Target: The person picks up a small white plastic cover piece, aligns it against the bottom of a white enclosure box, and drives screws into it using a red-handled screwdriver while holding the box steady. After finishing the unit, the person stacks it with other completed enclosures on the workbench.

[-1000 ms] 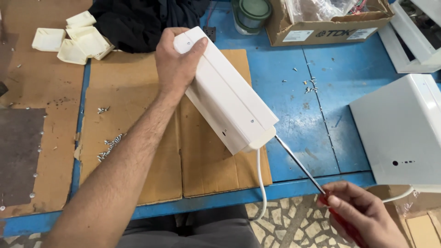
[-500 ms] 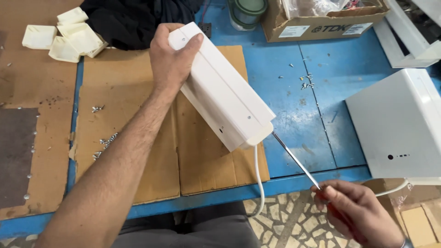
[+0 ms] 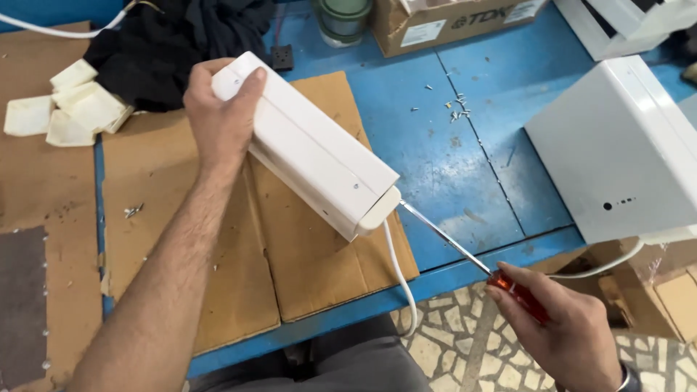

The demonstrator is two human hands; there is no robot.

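Fingers of the left hand [image 3: 218, 120] wrap the far end of a long, smooth white plastic casing [image 3: 308, 149], held tilted above a sheet of brown cardboard [image 3: 290, 268] on the scuffed blue table [image 3: 450, 145]. The right hand [image 3: 566, 337] is closed around the red handle of a screwdriver [image 3: 465, 250], whose thin steel shaft meets the casing's rounded end cap. A white cord [image 3: 399, 272] hangs below.
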